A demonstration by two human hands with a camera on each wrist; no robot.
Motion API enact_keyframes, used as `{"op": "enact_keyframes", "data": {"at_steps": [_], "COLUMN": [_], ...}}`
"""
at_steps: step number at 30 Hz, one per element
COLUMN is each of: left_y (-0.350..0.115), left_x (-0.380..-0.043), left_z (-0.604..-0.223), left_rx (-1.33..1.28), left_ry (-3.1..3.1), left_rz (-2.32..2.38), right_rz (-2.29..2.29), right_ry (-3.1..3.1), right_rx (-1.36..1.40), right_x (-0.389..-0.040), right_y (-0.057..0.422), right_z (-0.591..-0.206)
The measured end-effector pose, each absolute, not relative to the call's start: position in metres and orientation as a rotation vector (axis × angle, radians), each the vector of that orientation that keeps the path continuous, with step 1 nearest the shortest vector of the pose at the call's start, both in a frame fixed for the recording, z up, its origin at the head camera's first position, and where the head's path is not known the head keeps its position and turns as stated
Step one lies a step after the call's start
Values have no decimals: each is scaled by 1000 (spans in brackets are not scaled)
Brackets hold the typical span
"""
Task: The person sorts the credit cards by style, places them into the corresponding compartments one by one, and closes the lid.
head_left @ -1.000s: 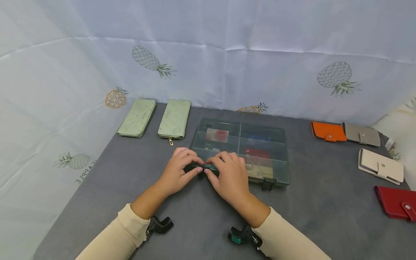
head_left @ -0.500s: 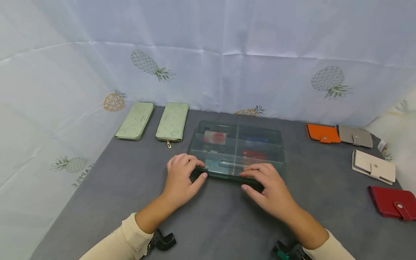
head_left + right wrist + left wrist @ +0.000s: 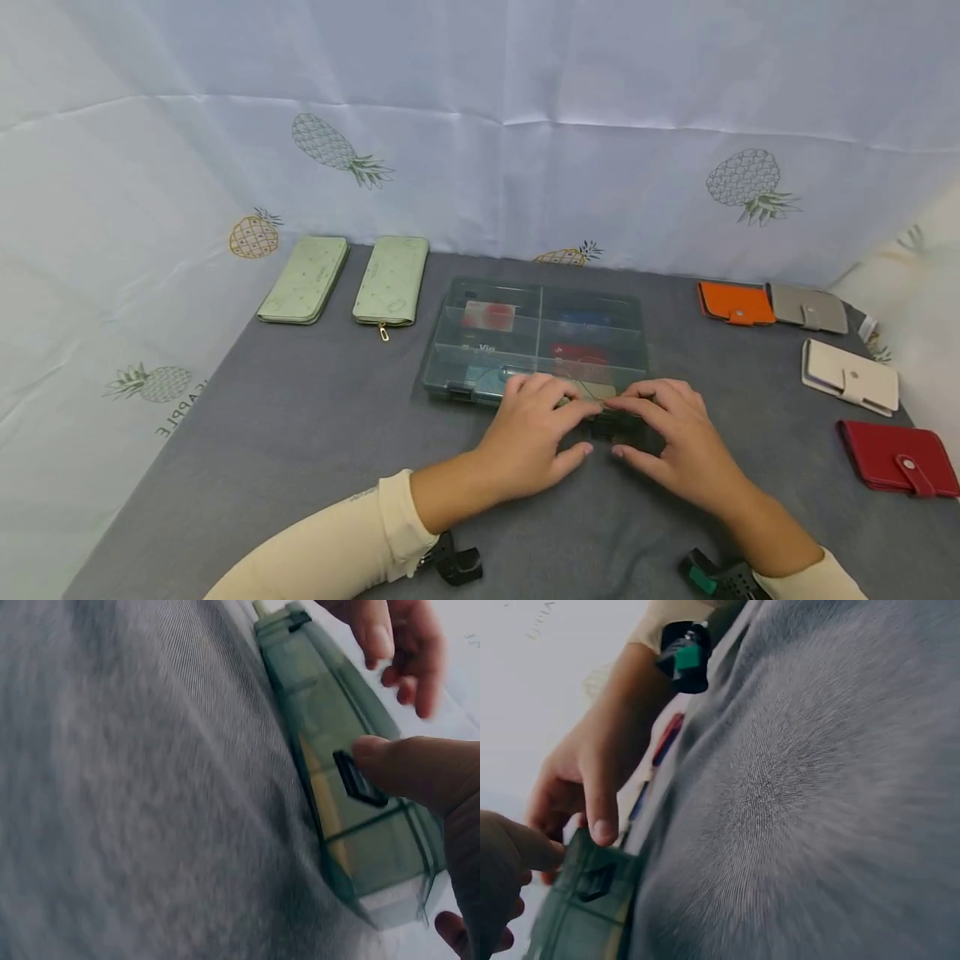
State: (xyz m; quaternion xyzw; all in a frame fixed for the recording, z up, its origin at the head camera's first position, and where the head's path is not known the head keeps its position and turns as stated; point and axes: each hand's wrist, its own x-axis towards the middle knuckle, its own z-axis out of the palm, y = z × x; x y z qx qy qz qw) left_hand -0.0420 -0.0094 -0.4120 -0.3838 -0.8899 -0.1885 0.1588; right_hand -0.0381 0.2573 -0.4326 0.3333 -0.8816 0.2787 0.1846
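A green-tinted clear plastic compartment box (image 3: 437, 367) lies with its lid down in the middle of the table, several cards showing inside. Its left front latch (image 3: 459, 392) is in view. My left hand (image 3: 525, 437) reaches across to the box's right front, its fingers at the lid edge and its thumb lower, apart from the fingers. Facing it, my right hand (image 3: 686, 442) has its fingertips at the same front corner. In the right wrist view, the right thumb (image 3: 397, 765) lies right at the black front latch (image 3: 358, 780). Neither hand is wrapped around anything.
Two pale green wallets (image 3: 306, 279) lie at the back left, one with a zip pull. On the right are an orange card holder (image 3: 737, 302), a grey one (image 3: 808, 308), a cream one (image 3: 850, 375) and a red one (image 3: 896, 457). A pineapple-print cloth (image 3: 600, 183) hangs behind.
Both hands were together at the left front latch. The right hand moved right along the front edge first, then the left hand followed to the right latch. The lid stays down.
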Motion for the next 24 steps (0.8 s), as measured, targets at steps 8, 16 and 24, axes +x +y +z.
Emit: {"op": "enact_keyframes", "data": {"at_steps": [8,16,24], "left_y": [15,19,20], "left_x": [-52,-55,-54], "left_z": [-429,-441,-436], "left_rx": [-1022,-941,-968], "left_ry": [-2545,-2460,-2469], "left_rz": [-383,-316,-374], "right_rz": [751,747,871], "right_ry": [-2487,-2422,-2395], "right_rx": [1012,987,1018], "right_x": [-46,-50,-54], "right_y": [259,249,258], "right_z": [-444,-447,-444]}}
